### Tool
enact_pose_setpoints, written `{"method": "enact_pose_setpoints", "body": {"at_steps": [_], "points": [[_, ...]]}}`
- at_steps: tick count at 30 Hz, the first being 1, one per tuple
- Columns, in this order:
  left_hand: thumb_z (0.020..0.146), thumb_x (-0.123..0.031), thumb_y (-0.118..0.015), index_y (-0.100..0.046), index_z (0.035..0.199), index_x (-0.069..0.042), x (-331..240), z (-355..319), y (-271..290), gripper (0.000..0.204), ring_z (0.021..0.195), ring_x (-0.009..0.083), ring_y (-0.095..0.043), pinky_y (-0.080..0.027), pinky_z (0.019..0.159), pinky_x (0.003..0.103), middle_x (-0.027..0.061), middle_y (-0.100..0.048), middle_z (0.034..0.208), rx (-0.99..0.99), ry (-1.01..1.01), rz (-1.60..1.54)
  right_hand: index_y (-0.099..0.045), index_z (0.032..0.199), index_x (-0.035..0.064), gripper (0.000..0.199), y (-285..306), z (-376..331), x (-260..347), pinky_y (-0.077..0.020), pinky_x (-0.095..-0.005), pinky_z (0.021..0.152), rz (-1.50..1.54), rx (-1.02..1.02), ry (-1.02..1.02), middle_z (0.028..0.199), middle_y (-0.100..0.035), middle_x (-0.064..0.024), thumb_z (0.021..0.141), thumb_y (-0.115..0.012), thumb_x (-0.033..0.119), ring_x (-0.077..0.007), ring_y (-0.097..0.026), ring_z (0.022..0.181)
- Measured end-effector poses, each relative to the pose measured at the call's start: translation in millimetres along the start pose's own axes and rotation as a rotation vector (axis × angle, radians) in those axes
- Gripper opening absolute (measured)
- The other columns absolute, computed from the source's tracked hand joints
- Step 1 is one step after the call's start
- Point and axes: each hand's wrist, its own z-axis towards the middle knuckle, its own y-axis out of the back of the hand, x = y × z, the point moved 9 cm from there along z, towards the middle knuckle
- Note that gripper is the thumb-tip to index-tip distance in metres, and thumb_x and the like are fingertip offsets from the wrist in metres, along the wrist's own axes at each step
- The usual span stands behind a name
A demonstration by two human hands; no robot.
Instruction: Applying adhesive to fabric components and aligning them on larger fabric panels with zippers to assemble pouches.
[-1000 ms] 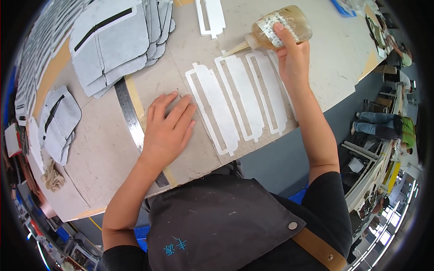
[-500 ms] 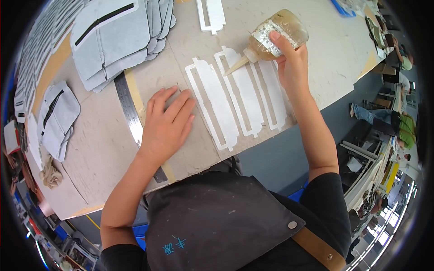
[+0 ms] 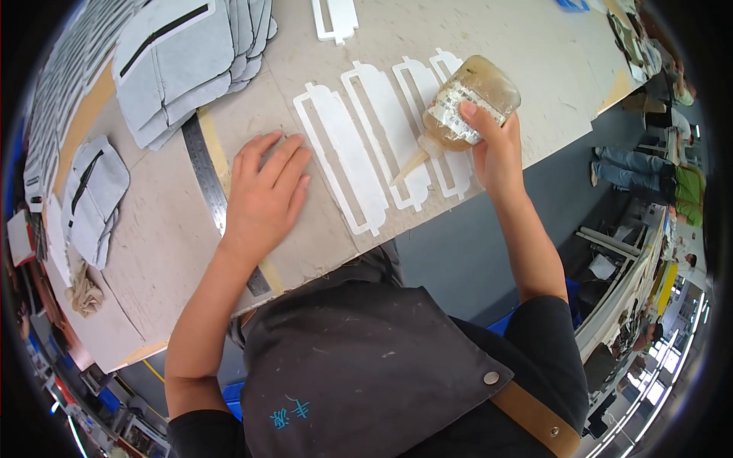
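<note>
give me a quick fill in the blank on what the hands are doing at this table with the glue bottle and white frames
1. The right hand holds a glue bottle with its nozzle tipped down toward the white ____.
2. The left hand lies flat on the table, right beside a metal ____.
3. The stacked fabric pieces at the top left are ____ in colour.
4. The person wears a dark ____ with a brown strap.

Missing words: frames; ruler; grey; apron

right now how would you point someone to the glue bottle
Start at the grey worktable, then find the row of white frame-shaped cutouts near its front edge. The glue bottle is above them in the right hand: clear, amber-filled, nozzle tilted down.
</note>
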Motion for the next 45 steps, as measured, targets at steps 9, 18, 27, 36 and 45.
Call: {"method": "enact_pose_setpoints", "body": {"at_steps": [9, 18, 27, 36, 45], "points": [[0.082, -0.004, -0.065, -0.062, 0.116, -0.001, -0.4, 0.1, 0.0, 0.035, 0.121, 0.0331, -0.05, -0.041, 0.101, 0.043, 0.0097, -0.058, 0.128, 0.011, 0.0, 0.023, -0.056, 0.116, -0.0049, 0.044, 19.1, -24.3, 1.1, -0.0485, -0.0303, 0.085, -0.056, -0.042, -0.009, 0.105, -0.064, -0.0112, 0.079, -0.07, 0.014, -0.0167, -0.062, 0.095], [0.081, -0.004, -0.066, -0.062, 0.116, -0.001, 0.2, -0.2, 0.0, 0.036, 0.121, 0.0337, -0.05, -0.041, 0.101, 0.043, 0.01, -0.059, 0.128, 0.019, 0.007, 0.022, -0.056, 0.116, -0.0043, 0.042, 7.2, -17.8, 2.3, -0.0496, -0.0314, 0.087, -0.011, -0.013, 0.037, 0.103, -0.065, -0.011, 0.081, -0.069, 0.015, -0.0177, -0.064, 0.095], [0.08, -0.007, -0.067, -0.063, 0.115, -0.003, 0.2, -0.7, -1.0, 0.036, 0.12, 0.0334, -0.049, -0.04, 0.101, 0.046, 0.0083, -0.057, 0.128, 0.032, 0.012, 0.018, -0.056, 0.115, 0.0005, 0.039, 17.3, 68.1, 31.8, -0.0522, -0.0328, 0.084, 0.107, -0.09, 0.296, 0.105, -0.062, -0.0079, 0.084, -0.072, 0.019, -0.0158, -0.063, 0.095], [0.08, -0.011, -0.069, -0.064, 0.113, -0.004, -0.3, -0.5, -0.6, 0.034, 0.12, 0.0329, -0.048, -0.041, 0.101, 0.049, 0.0077, -0.056, 0.127, 0.035, 0.022, -0.001, -0.058, 0.113, 0.0015, 0.042, 12.6, 82.4, 26.4, -0.0536, -0.0342, 0.08, 0.008, -0.057, 0.295, 0.102, -0.062, -0.0071, 0.08, -0.076, 0.022, -0.0155, -0.062, 0.094], [0.08, -0.003, -0.065, -0.061, 0.116, -0.002, 0.1, -0.7, -1.1, 0.037, 0.121, 0.0337, -0.049, -0.04, 0.101, 0.044, 0.0092, -0.057, 0.129, 0.04, 0.008, 0.015, -0.055, 0.116, -0.0046, 0.038, 32.5, 44.5, 20.3, -0.0524, -0.0307, 0.085, -0.076, -0.081, 0.189, 0.104, -0.065, -0.0114, 0.087, -0.066, 0.016, -0.0173, -0.066, 0.095]]}}
